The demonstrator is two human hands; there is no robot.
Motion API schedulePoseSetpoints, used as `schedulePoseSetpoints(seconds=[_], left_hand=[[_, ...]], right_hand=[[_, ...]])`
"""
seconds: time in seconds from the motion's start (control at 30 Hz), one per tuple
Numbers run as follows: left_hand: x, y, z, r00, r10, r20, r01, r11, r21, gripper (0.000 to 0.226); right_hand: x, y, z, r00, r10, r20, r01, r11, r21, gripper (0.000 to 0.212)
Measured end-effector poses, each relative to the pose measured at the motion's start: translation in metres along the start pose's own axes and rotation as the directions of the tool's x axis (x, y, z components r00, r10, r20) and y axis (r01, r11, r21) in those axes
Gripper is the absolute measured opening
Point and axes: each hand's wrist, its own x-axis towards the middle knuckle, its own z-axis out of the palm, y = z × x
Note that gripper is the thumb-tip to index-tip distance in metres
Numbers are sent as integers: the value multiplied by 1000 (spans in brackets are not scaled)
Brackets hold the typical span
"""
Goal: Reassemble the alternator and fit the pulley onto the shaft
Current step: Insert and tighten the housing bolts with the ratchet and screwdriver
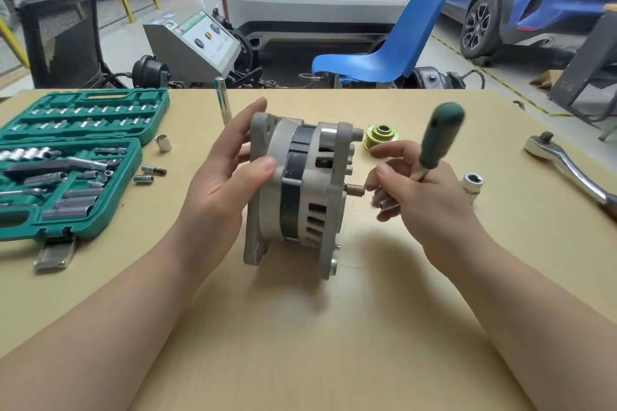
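Note:
The grey alternator stands on edge at the middle of the table. My left hand grips its left end housing, thumb on the front. A short brass-coloured stud or socket sticks out of its right face. My right hand is just right of that face and holds a green-handled driver, handle up and blurred; its lower tip is hidden among my fingers. The yellow-green pulley lies on the table behind the alternator, apart from it.
An open green socket set case lies at the left, with loose sockets beside it. A chrome ratchet and a large socket lie to the right. A steel bar stands behind. A blue chair and cars are beyond the table.

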Motion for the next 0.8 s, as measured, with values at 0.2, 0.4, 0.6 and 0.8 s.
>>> schedulePoseSetpoints(seconds=[0.2, 0.4, 0.6, 0.8], left_hand=[[6, 5, -2, 969, -218, -114, 176, 938, -300, 58], [9, 0, 8, 884, -467, -23, 438, 844, -309, 30], [8, -8, 15, 900, -430, -63, 376, 843, -384, 44], [4, 3, 20, 918, -392, -67, 311, 812, -494, 52]], right_hand=[[-7, 2, 7, 986, 143, 80, -140, 989, -46, 21], [-18, -1, 10, 938, 201, 283, -234, 968, 89, 55], [-23, 6, 22, 935, 140, 325, -236, 932, 277, 43], [-25, -1, 33, 956, 22, 291, -124, 934, 336, 34]])
